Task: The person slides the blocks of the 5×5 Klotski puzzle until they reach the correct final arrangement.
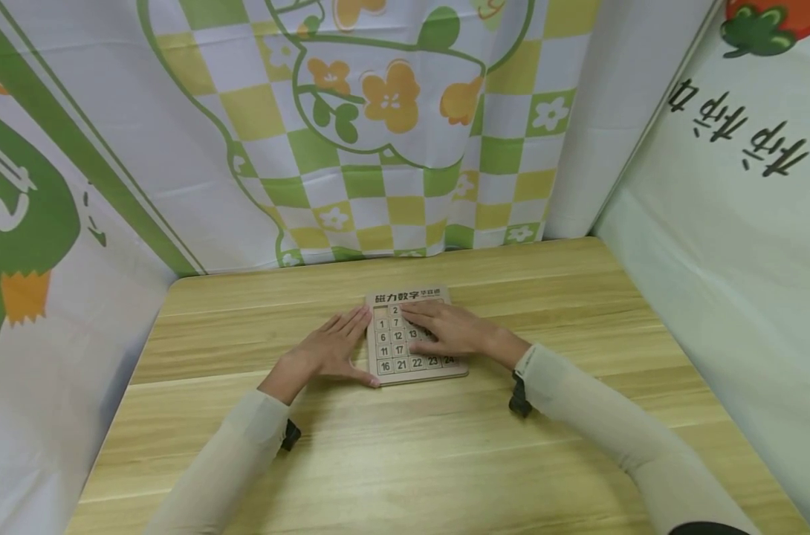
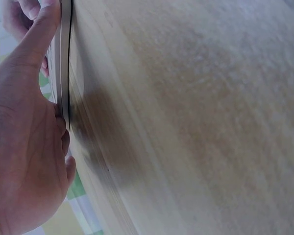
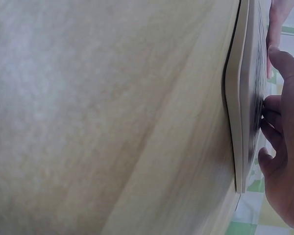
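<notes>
A wooden number sliding puzzle (image 1: 386,354) lies flat on the table, with dark printed lettering along its top border. A gap without a tile shows at the upper left of its grid, beside tile 2 (image 1: 395,310). My left hand (image 1: 328,349) lies along the puzzle's left side, fingers straight at the upper edge and thumb by the lower left corner. Above the grid, my right hand (image 1: 452,328) touches the tiles with extended fingertips, covering several on the right. In the right wrist view, the puzzle's layered edge (image 3: 237,98) is seen side-on beside the fingers.
The wood-grain table (image 1: 405,461) reaches toward me on both sides of the puzzle. A checked, flowered cloth (image 1: 378,171) hangs behind its far edge. White printed sheets stand at the left and right. Dark straps (image 1: 519,397) sit at both wrists.
</notes>
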Tool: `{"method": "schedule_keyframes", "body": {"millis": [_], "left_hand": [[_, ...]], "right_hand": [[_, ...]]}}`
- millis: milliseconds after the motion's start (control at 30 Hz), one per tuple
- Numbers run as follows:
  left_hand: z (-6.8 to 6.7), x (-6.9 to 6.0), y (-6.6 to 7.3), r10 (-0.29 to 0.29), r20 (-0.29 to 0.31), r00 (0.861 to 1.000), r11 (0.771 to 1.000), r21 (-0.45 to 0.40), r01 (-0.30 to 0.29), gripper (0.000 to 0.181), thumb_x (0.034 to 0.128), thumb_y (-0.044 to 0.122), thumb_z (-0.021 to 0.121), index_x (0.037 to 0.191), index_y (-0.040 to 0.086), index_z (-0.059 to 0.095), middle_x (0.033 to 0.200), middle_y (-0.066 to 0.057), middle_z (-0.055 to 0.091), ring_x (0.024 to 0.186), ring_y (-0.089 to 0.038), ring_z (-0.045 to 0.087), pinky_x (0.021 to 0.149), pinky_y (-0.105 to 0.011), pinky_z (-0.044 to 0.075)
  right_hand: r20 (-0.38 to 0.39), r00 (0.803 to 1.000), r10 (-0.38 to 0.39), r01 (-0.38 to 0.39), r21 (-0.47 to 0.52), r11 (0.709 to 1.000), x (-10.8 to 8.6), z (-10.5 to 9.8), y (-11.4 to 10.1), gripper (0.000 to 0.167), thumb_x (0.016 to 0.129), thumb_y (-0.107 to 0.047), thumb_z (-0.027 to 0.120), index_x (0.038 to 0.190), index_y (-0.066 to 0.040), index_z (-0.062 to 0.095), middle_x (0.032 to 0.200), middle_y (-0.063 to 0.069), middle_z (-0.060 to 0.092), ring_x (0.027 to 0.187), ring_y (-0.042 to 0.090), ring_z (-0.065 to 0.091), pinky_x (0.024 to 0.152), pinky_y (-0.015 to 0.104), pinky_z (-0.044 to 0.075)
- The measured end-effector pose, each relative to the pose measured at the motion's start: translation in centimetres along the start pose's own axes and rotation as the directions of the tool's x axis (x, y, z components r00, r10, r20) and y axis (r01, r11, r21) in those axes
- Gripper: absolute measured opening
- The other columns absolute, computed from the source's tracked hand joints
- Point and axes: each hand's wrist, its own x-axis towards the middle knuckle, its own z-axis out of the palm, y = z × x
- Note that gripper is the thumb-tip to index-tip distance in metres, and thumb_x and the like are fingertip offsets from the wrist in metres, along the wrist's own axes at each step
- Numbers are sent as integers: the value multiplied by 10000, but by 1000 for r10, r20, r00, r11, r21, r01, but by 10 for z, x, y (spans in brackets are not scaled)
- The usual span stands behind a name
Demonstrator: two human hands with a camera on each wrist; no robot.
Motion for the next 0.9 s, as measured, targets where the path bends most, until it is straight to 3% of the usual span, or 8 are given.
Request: {"method": "schedule_keyframes", "body": {"millis": [500,900], "left_hand": [[-3,-1,1,-4,8,1000,1000,-11,4,1373,817,854,661,1695,17,20,1784,-147,2,1650,-310,48,1346,-508,96],[4,2,-2,-5,12,1000,1000,3,5,1384,809,885,630,1698,40,-12,1785,-126,-37,1652,-300,25,1348,-493,72]], "right_hand": [[-11,999,-38,38,-15,999,-3,-3,-4,766,1068,-528,572,1604,-2,422,1682,186,381,1555,388,359,1297,551,278],[8,991,-136,136,-49,989,-14,-6,-29,778,1060,-575,557,1597,-23,446,1664,181,411,1543,373,386,1287,541,301]]}}
